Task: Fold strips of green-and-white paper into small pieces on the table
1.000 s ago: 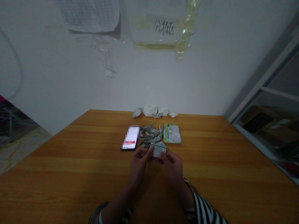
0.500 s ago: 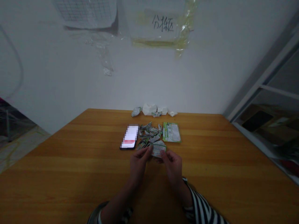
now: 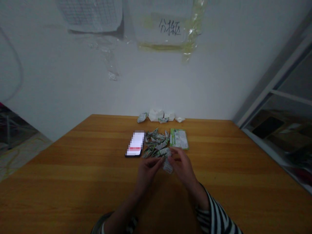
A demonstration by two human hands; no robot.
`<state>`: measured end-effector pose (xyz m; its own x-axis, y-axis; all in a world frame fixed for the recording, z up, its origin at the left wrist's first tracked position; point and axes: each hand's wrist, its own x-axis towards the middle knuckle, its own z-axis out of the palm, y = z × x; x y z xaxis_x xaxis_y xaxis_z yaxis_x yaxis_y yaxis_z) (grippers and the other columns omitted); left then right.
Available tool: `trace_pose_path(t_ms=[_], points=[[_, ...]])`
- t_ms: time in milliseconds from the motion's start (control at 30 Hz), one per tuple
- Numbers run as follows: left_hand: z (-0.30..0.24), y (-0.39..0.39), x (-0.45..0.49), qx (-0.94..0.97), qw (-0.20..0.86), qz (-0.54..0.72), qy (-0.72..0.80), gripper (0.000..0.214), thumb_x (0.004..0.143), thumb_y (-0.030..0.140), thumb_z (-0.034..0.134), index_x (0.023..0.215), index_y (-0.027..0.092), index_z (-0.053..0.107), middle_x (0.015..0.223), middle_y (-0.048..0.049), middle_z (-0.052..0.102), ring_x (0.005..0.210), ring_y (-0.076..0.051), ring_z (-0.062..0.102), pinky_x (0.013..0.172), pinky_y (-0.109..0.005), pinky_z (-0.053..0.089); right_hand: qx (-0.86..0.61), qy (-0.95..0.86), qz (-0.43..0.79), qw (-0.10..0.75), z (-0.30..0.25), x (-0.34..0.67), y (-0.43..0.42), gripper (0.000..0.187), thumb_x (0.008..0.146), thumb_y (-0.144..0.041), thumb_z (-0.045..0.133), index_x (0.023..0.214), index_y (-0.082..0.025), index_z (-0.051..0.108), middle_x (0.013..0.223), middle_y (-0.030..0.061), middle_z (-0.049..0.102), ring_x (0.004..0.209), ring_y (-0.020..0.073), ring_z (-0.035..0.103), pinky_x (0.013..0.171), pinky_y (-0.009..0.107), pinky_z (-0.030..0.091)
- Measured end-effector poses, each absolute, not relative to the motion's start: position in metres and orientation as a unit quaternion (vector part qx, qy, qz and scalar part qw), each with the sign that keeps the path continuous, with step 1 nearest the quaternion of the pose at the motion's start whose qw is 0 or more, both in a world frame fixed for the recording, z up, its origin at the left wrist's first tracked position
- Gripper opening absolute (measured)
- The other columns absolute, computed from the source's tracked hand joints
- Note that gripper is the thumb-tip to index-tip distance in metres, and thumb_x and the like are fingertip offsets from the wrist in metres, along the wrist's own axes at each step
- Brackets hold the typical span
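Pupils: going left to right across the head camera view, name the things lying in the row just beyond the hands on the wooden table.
smartphone with a blurred screen → pile of torn green-and-white wrapper scraps → green-and-white printed packet

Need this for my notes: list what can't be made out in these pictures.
In the head view:
The phone screen: blurred into blocks.
The paper strip: partly hidden by the left hand and right hand.
The green card: print too small to read.
The wrapper pile: pieces overlap, too small to count.

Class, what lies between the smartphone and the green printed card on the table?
Head view: torn green-and-white wrapper scraps lie between the smartphone and the card.
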<state>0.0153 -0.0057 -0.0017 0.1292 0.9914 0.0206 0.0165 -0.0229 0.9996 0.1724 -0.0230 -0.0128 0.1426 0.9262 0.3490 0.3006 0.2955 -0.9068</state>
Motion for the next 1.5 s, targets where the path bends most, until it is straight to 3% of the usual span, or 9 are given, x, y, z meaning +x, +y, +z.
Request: trace_pose_path(t_ms=[133, 233, 367, 600, 900, 1067, 1233, 1367, 1500], points=[[-0.007, -0.006, 0.019, 0.590, 0.503, 0.441, 0.452, 0.016, 0.073, 0.032, 0.072, 0.072, 0.016, 0.075, 0.069, -0.0025, 0.075, 0.064, -0.018, 0.068, 0.060, -0.023, 0.051, -0.548, -0.725, 0.216, 0.357, -0.012, 0.181, -0.022, 0.030, 0.093, -0.026, 0.044, 0.074, -0.018, 0.066, 0.066, 0.0028, 0.067, 0.061, 0.0162, 0.061, 0.056, 0.024, 0.038], [-0.013, -0.004, 0.020, 0.591, 0.485, 0.457, 0.454, 0.019, 0.073, 0.033, 0.072, 0.082, 0.017, 0.068, 0.063, -0.0003, 0.071, 0.060, -0.017, 0.066, 0.056, -0.023, 0.050, -0.592, -0.729, 0.124, 0.322, -0.017, 0.178, -0.025, 0.027, 0.093, -0.023, 0.044, 0.077, -0.018, 0.066, 0.067, 0.0045, 0.069, 0.060, 0.0175, 0.063, 0.056, 0.025, 0.034], [-0.015, -0.004, 0.017, 0.618, 0.421, 0.489, 0.448, 0.023, 0.073, 0.032, 0.074, 0.083, 0.019, 0.059, 0.066, 0.0022, 0.066, 0.061, -0.015, 0.063, 0.057, -0.023, 0.050, -0.612, -0.706, 0.074, 0.347, -0.020, 0.176, -0.027, 0.026, 0.091, -0.021, 0.043, 0.079, -0.018, 0.066, 0.068, 0.0056, 0.071, 0.061, 0.0179, 0.065, 0.056, 0.024, 0.034], [-0.012, -0.002, 0.014, 0.694, 0.345, 0.465, 0.428, 0.017, 0.077, 0.031, 0.069, 0.070, 0.017, 0.063, 0.071, -0.0010, 0.063, 0.066, -0.014, 0.060, 0.060, -0.023, 0.050, -0.600, -0.696, 0.046, 0.392, -0.019, 0.177, -0.029, 0.026, 0.088, -0.018, 0.043, 0.076, -0.018, 0.066, 0.064, 0.0048, 0.070, 0.059, 0.0172, 0.065, 0.056, 0.023, 0.037], [-0.010, 0.000, 0.018, 0.535, 0.528, 0.454, 0.480, 0.029, 0.059, 0.032, 0.082, 0.054, 0.016, 0.058, 0.051, 0.0028, 0.062, 0.050, -0.012, 0.058, 0.050, -0.020, 0.045, -0.601, -0.681, 0.009, 0.417, -0.033, 0.173, -0.031, 0.027, 0.087, -0.018, 0.042, 0.074, -0.018, 0.066, 0.064, 0.0039, 0.069, 0.057, 0.0163, 0.063, 0.056, 0.024, 0.036], [-0.009, 0.000, 0.018, 0.459, 0.576, 0.493, 0.464, 0.040, 0.049, 0.025, 0.087, 0.068, 0.018, 0.053, 0.052, 0.0042, 0.066, 0.050, -0.013, 0.061, 0.052, -0.021, 0.048, -0.606, -0.685, 0.051, 0.401, -0.030, 0.170, -0.032, 0.027, 0.087, -0.017, 0.042, 0.075, -0.018, 0.065, 0.065, 0.0032, 0.068, 0.057, 0.0162, 0.062, 0.056, 0.024, 0.035], [-0.011, 0.001, 0.020, 0.453, 0.581, 0.500, 0.455, 0.040, 0.057, 0.035, 0.083, 0.083, 0.015, 0.060, 0.059, 0.0013, 0.068, 0.056, -0.015, 0.064, 0.059, -0.026, 0.052, -0.626, -0.658, 0.065, 0.413, -0.027, 0.164, -0.033, 0.030, 0.091, -0.022, 0.039, 0.073, -0.018, 0.063, 0.060, 0.0027, 0.065, 0.051, 0.0155, 0.058, 0.052, 0.025, 0.031], [-0.014, 0.001, 0.021, 0.515, 0.571, 0.455, 0.449, 0.036, 0.070, 0.048, 0.069, 0.063, 0.014, 0.061, 0.056, 0.0010, 0.061, 0.055, -0.014, 0.059, 0.056, -0.025, 0.049, -0.640, -0.653, 0.056, 0.403, -0.025, 0.156, -0.035, 0.034, 0.095, -0.026, 0.034, 0.076, -0.018, 0.060, 0.060, 0.0042, 0.064, 0.052, 0.0167, 0.057, 0.052, 0.027, 0.029], [-0.015, -0.001, 0.020, 0.573, 0.470, 0.460, 0.489, 0.037, 0.076, 0.047, 0.063, 0.056, 0.016, 0.057, 0.051, 0.0037, 0.051, 0.050, -0.012, 0.049, 0.049, -0.022, 0.039, -0.631, -0.664, 0.073, 0.395, -0.026, 0.149, -0.036, 0.035, 0.097, -0.028, 0.031, 0.076, -0.018, 0.057, 0.062, 0.0041, 0.062, 0.053, 0.0169, 0.056, 0.052, 0.027, 0.029]])
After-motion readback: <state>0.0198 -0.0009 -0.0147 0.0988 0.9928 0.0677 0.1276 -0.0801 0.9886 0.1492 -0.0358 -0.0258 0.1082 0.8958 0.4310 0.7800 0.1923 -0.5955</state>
